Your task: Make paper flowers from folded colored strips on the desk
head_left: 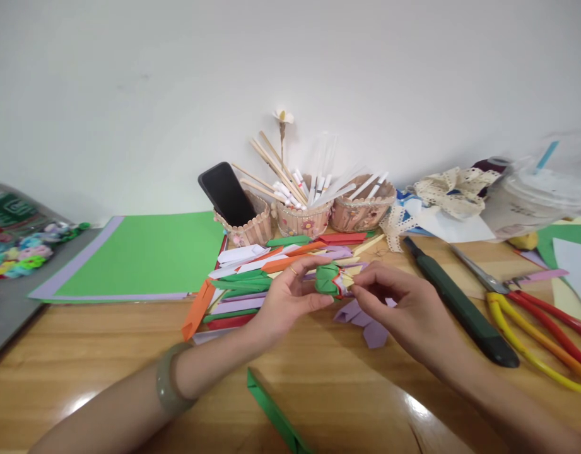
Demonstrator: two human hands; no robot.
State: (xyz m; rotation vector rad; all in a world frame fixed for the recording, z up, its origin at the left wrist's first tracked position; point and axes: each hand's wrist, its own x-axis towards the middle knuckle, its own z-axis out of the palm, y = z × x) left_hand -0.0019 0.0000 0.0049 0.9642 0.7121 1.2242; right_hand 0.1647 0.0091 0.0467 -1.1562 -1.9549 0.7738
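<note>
The small green folded paper piece pinched between my left hand and my right hand looks matt and sharply creased, like the pile of coloured folded paper strips behind it, while the light-brown wooden tabletop beneath is smooth and varnished to a glaring gloss. The pale grey-green bangle on my left wrist is smooth with a soft, stone-like sheen. To my right, the dark green utility knife is dull plastic, the long scissors have bare metal blades and shiny yellow and red plastic handles, and the cream lace trim is rough openwork cloth.
</note>
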